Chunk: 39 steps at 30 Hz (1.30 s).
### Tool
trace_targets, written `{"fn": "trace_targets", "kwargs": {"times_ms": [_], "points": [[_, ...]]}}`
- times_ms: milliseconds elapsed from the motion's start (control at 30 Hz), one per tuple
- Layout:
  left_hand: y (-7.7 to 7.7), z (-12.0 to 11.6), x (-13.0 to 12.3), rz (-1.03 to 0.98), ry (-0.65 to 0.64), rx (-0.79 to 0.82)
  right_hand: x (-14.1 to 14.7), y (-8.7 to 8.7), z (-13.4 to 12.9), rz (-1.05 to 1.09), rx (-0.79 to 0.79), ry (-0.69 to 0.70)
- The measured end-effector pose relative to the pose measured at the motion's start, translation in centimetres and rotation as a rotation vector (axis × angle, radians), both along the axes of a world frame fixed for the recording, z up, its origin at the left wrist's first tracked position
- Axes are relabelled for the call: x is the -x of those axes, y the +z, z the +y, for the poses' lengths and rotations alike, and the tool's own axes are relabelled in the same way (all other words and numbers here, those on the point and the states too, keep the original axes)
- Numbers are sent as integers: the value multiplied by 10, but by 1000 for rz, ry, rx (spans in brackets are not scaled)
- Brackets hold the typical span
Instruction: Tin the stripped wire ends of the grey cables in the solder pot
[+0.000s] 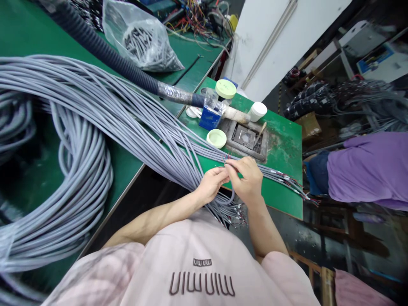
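Both hands meet over the near edge of the small green table, pinching the stripped end of a grey cable. My left hand (pixel 211 183) is closed around that cable end, fingertips against the other hand. My right hand (pixel 247 177) is closed too, thumb and forefinger pressed on the thin coloured wires (pixel 227 157) that poke out above the fingers. A thick bundle of grey cables (pixel 153 140) runs from the left to beneath my hands. Some finished-looking cable ends (pixel 287 182) lie to the right on the table, while other cable ends (pixel 231 212) hang by my lap.
Beyond my hands sits a solder pot (pixel 245 138) with a stick in it, under a suction hose (pixel 127 63). Around it stand a pale green lid (pixel 216 138), a white jar (pixel 257 111) and a blue box (pixel 209 118). A person in purple (pixel 366 170) is at the right.
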<state>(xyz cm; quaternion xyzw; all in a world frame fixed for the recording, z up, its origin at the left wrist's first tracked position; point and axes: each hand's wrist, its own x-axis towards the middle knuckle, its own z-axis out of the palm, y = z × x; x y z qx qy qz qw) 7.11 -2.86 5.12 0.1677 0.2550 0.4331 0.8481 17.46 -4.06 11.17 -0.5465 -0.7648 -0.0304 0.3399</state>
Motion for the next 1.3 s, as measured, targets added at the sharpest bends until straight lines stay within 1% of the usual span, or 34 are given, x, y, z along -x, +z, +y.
{"fn": "trace_targets", "kwargs": {"times_ms": [200,400,500,633,800,867,933,1033,1100,1133,1200,1300], "points": [[-2,0,-3,36,14,19,1,-3,8,-59,-49,-89],[-5,0,-5,42,28,0,2,-4,13,-70,-77,-114],[-6,0,-6,49,25,-11,2,-3,14,-15,-51,-106],[-9,0,-6,51,29,-15,3,-3,13,119,26,-107],[-8,0,-5,77,35,-20,5,-5,11,291,15,-111],[-7,0,-4,81,18,-31,5,-1,9,373,9,-114],[-8,-2,-4,95,2,-19,6,8,8,466,-21,-133],[-10,-5,-4,102,-18,51,2,25,7,565,-129,-189],[-11,-6,-3,75,-27,87,-2,32,7,572,-181,-181],[-11,-6,-2,56,-31,93,-4,32,8,557,-181,-161],[-10,-4,0,20,-43,95,-10,26,8,501,-147,-121],[-8,0,4,-20,-65,98,-19,6,7,401,-68,-73]]}}
